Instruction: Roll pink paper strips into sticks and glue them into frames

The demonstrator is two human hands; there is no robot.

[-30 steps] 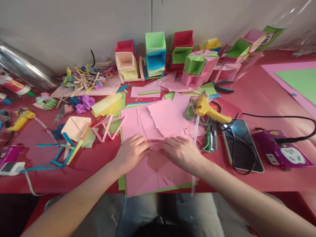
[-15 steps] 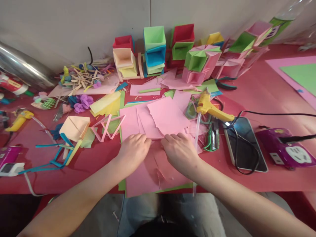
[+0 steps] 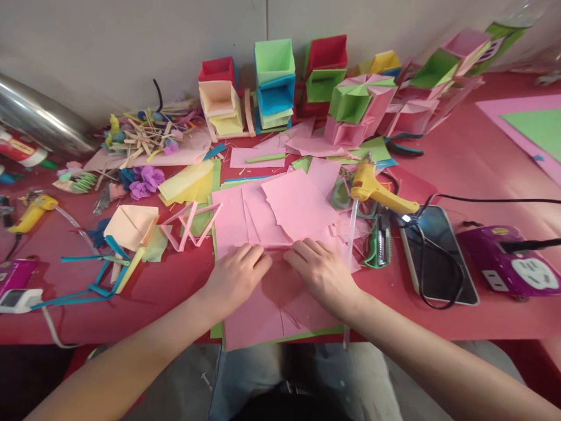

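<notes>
My left hand (image 3: pixel 239 275) and my right hand (image 3: pixel 322 272) lie side by side over a stack of pink paper sheets (image 3: pixel 252 330). Their bent fingers grip a narrow folded or rolled edge of pink paper (image 3: pixel 276 247), which shows in the gap between them. My thumbs and the underside of the grip are mostly hidden. Just beyond my fingers lies a torn-edged pink paper piece (image 3: pixel 302 204). Left of the stack stands a zigzag frame of pink paper strips (image 3: pixel 188 228).
A yellow glue gun (image 3: pixel 372 188), a green cutter (image 3: pixel 372 248), a phone (image 3: pixel 438 251) with a cable over it and a purple power socket (image 3: pixel 508 257) sit on the right. Coloured paper boxes (image 3: pixel 276 93) line the back. Blue paper strips (image 3: pixel 100 286) lie left.
Both hands stay over the pink paper edge. My fingers have shifted slightly toward me and their knuckles look less tightly bent. The view has moved a little.
</notes>
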